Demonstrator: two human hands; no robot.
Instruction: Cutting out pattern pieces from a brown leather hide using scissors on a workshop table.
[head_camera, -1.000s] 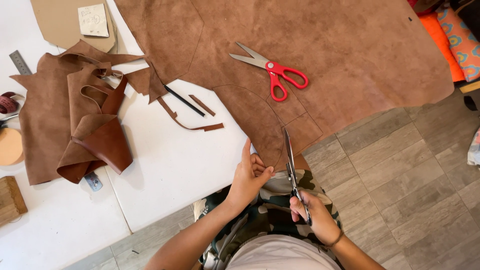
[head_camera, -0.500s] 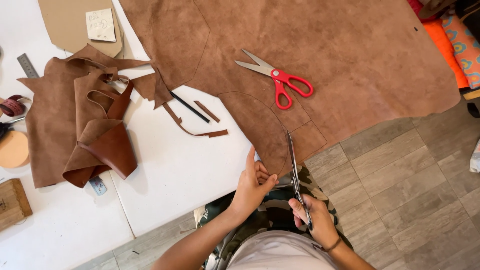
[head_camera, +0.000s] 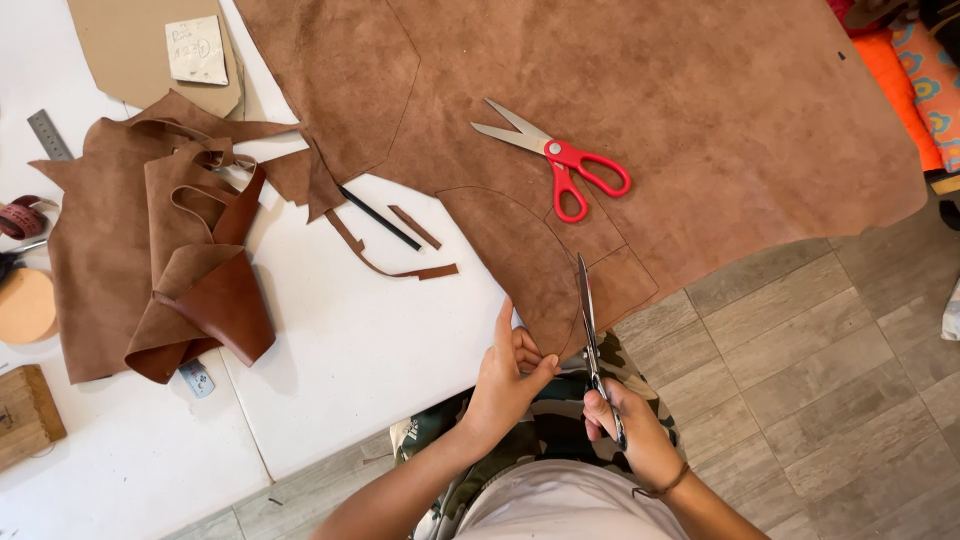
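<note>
You are mid-cut: your right hand (head_camera: 628, 432) grips the dark shears (head_camera: 590, 330), blades apparently parted, in the leather hide (head_camera: 640, 120) overhanging the tabletop (head_camera: 350, 340) edge. Your left hand (head_camera: 505, 380) fingers pinch the flap beside the blades. Next, follow the marked curve; red scissors (head_camera: 565, 165) lie beyond the shears, well apart.

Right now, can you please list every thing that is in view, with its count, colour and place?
leather hide: one, brown, spread over the table's upper right
dark shears: one, in the right hand, blades at the hide's lower edge
red-handled scissors: one, lying on the hide
leather offcuts: a pile, brown, left
black pencil: one, beside the offcuts
metal ruler: one, grey, far left
cardboard pattern: one, tan, top left
table: white
left hand: holds the hide's edge
right hand: grips the shears
</note>
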